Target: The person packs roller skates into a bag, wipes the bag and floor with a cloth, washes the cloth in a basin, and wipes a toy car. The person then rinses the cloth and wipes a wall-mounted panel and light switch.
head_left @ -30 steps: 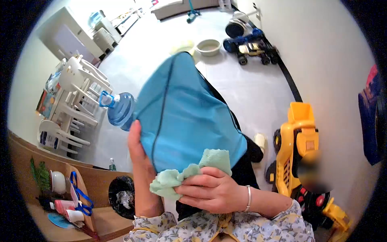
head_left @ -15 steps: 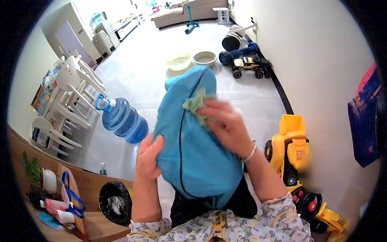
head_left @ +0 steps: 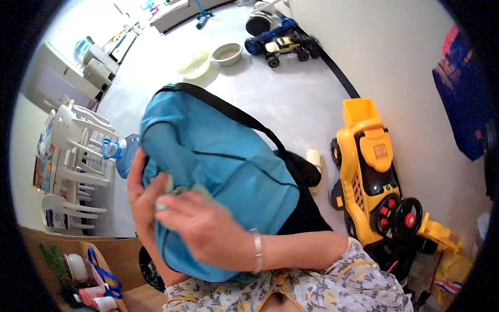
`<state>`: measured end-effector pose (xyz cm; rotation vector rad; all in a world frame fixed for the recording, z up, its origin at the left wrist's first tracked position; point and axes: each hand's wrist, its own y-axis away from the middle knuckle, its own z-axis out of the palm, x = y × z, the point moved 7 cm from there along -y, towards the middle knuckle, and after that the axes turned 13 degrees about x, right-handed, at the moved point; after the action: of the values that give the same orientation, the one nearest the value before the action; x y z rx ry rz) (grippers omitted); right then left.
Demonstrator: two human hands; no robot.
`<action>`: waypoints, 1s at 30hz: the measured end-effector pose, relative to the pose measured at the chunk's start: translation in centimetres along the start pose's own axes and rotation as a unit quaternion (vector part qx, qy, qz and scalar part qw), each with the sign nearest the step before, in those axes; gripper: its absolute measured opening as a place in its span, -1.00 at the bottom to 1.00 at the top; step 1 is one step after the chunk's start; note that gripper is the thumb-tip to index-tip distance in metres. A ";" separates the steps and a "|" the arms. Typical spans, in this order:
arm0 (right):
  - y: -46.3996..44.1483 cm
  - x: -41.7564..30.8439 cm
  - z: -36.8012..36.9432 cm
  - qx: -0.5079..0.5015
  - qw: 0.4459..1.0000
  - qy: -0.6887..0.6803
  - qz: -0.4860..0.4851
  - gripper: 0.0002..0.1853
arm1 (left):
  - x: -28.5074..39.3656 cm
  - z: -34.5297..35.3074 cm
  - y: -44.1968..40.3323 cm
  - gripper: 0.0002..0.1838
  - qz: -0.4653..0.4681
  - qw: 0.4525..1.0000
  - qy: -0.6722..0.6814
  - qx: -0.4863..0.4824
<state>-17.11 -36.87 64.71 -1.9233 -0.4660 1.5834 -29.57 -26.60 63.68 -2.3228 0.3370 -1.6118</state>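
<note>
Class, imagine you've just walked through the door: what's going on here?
Someone in a floral top has a blue bag in front of them. Their left hand grips the bag near its edge, while the right hand, blurred, holds a pale green cloth against it. The cloth is mostly hidden by the fingers. Beyond the bag, a pale yellow basin and a grey basin sit on the floor, with a yellow toy vehicle by the wall.

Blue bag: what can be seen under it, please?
Black trousers show past the right edge of the bag, with a pale slipper nearby. Whatever lies directly under the bag is covered, so I cannot tell.
</note>
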 end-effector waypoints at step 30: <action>10.2 4.9 -4.2 0.042 0.995 0.080 0.035 -0.58 | -12.5 9.6 -5.4 -0.49 -0.187 0.934 -0.024 -0.305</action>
<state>-12.93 -42.58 54.93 -2.0024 -0.2636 1.4528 -24.75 -16.16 51.59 -3.0406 0.4594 -1.8081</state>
